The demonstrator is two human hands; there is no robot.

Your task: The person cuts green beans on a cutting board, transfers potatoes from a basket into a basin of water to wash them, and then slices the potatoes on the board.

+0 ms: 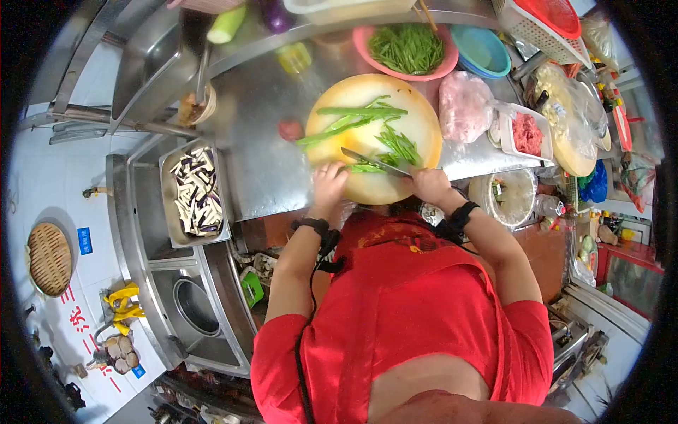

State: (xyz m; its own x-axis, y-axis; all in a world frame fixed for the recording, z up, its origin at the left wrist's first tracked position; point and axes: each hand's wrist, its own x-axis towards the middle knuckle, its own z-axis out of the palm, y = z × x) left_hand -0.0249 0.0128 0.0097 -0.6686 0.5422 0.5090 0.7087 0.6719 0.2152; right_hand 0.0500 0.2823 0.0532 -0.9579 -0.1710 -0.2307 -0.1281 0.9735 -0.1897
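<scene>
A knife [374,161] lies across the round cutting board [339,99], its handle inside my right hand [429,185] at the board's lower right edge. My left hand [330,182] is at the lower left edge, its fingers bent at the near end of some green pieces, close to the blade; whether it grips any is hard to see. Sliced green pieces [400,147] lie beyond and beside the blade. Longer green pods [361,112] stretch across the far part of the board.
Beyond the board stands a pink bowl [361,49] of green strips, with blue bowls [482,51] beside it. A bagged pink item [465,106] and a container of minced meat [527,134] are right. A tray [224,237] of cut eggplant is left.
</scene>
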